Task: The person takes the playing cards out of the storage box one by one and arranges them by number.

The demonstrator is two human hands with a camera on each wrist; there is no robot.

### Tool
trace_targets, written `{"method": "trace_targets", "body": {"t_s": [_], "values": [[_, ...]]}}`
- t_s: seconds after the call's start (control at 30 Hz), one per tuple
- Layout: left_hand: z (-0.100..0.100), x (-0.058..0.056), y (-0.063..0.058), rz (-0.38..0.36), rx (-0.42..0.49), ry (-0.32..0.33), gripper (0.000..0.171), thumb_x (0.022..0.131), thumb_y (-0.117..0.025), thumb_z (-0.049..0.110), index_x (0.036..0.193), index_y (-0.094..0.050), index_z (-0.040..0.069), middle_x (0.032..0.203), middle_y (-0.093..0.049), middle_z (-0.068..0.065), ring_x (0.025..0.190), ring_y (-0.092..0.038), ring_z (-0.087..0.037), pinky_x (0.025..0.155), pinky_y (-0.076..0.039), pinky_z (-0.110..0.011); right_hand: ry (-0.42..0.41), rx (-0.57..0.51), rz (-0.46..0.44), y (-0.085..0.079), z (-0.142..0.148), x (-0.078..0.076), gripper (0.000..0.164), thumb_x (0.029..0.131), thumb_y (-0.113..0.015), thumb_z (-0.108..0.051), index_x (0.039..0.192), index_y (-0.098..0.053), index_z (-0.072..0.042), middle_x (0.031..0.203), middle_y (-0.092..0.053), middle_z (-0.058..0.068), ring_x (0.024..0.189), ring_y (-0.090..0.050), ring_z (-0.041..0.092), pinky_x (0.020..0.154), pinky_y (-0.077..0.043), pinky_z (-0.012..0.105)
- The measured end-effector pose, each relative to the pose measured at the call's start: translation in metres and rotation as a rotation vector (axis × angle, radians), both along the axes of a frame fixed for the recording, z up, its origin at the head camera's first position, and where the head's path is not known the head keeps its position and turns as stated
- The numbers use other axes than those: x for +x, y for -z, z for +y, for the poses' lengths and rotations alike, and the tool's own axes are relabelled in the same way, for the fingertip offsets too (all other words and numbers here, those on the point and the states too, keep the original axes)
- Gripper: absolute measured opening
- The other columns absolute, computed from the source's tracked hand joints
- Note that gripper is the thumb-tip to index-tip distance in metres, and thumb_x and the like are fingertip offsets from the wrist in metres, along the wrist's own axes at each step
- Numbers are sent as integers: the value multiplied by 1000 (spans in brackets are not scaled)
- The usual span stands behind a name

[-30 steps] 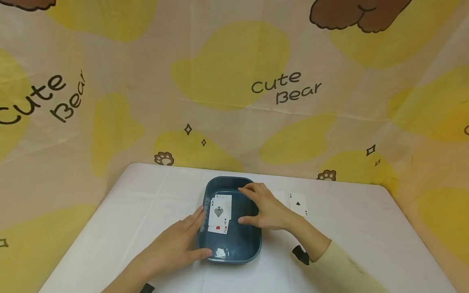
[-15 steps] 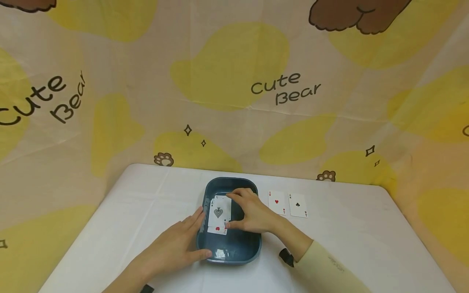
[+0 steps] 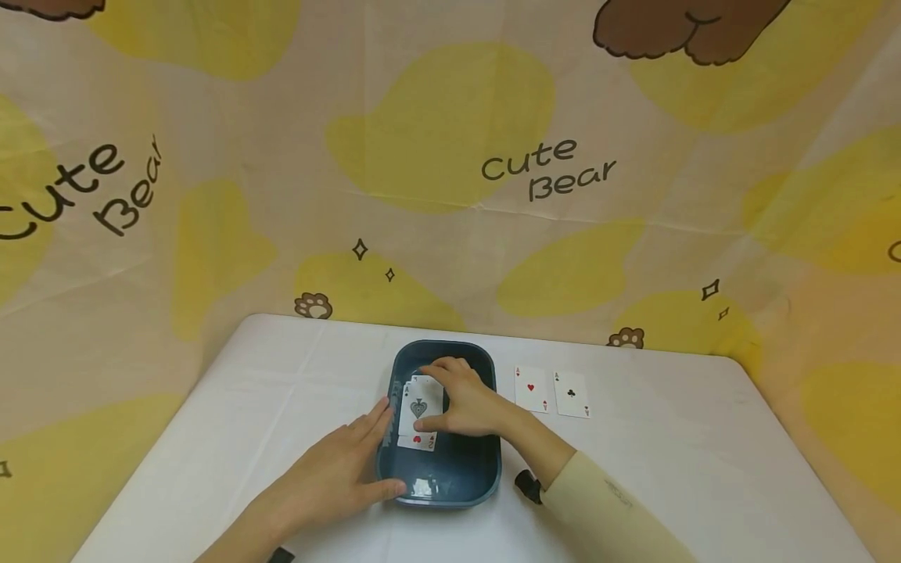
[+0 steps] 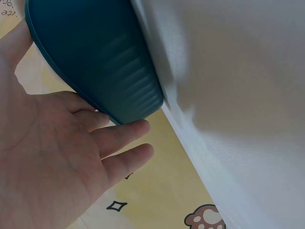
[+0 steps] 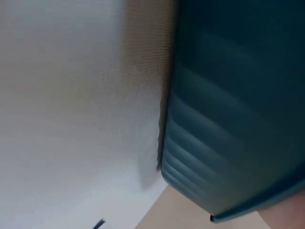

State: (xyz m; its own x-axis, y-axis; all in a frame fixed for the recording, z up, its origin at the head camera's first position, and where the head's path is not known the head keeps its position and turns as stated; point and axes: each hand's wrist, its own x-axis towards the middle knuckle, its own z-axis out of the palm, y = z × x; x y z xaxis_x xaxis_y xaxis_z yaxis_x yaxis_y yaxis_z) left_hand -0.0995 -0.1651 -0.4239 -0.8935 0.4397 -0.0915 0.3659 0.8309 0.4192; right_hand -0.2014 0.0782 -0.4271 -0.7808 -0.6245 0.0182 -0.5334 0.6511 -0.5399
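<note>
"Since several cards are seen overlapped in the blue tray (image 3: 464, 477), how is the top one placed?"

"The ace of spades (image 3: 418, 407) is laid face up toward the tray's left side. A two of hearts (image 3: 417, 442) is partly covered at its near end, and another card (image 3: 432, 381) at its far end."

"And the right hand (image 3: 464, 399)?"

"It is held over them, fingers spread wide, the thumb at the near part of the ace of spades, the fingertips by the far edge. Whether a card is touched cannot be told."

"How is the left hand (image 3: 338, 469) placed?"

"Its straight fingers are rested along the tray's left rim, the thumb at the near-left corner."

"What is set farther out?"

"On the white table (image 3: 669, 469), right of the tray, an ace of hearts (image 3: 531, 389) and an ace of clubs (image 3: 572, 394) are laid side by side. Behind, a cloth (image 3: 422, 125) is printed with 'Cute Bear'."
</note>
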Motion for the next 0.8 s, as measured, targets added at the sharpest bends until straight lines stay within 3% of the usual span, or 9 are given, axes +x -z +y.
{"method": "trace_targets", "body": {"t_s": [0.2, 0.8], "values": [[1, 0, 0, -15, 1, -12, 108, 87, -70, 72, 165, -32, 8, 172, -26, -7, 149, -41, -38, 115, -40, -60, 12, 4, -40, 5, -8, -8, 86, 82, -86, -44, 153, -52, -7, 153, -50, 13, 137, -43, 31, 116, -36, 58], [-2, 1, 1, 9, 8, 11, 106, 89, -68, 71, 164, -31, 5, 173, -24, -8, 149, -41, -38, 115, -41, -58, -17, 64, -58, 13, -15, -18, 87, 76, -94, -38, 148, -58, -7, 143, -55, 15, 123, -49, 28, 103, -45, 50]]}}
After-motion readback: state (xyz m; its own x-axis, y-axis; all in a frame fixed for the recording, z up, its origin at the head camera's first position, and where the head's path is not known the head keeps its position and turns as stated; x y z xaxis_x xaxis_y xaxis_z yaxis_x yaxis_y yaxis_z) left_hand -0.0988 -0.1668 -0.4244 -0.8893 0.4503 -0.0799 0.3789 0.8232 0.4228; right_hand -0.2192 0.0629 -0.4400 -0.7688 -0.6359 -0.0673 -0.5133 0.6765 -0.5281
